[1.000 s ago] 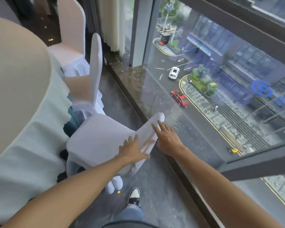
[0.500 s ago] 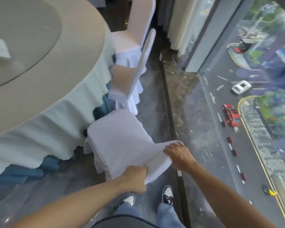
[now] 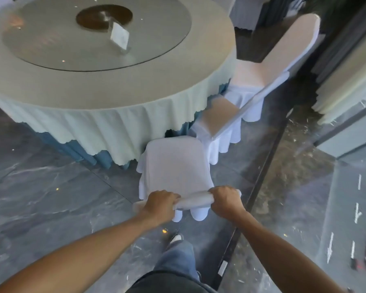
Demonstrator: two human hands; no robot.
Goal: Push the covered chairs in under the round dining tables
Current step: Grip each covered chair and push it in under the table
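Observation:
A chair in a white cover [image 3: 174, 166] stands in front of me, its seat facing the round table [image 3: 106, 85] draped in a pale cloth. My left hand [image 3: 160, 205] grips the top of the chair's back at its left end. My right hand [image 3: 225, 199] grips the same top edge at its right end. The seat's front edge sits right at the hanging tablecloth. Two more covered chairs [image 3: 218, 121] [image 3: 268, 66] stand along the table's right side, their seats close to the cloth.
A glass turntable [image 3: 51, 43] with a small card stand [image 3: 119, 38] lies on the table. A floor-to-ceiling window [image 3: 325, 187] and its dark sill run along the right. Curtains [image 3: 347, 85] hang at the far right. My feet stand on grey marble floor behind the chair.
My hands went from lying flat on the chair's back to gripping its top edge. The chair has turned square to the table, and my view has swung left over it.

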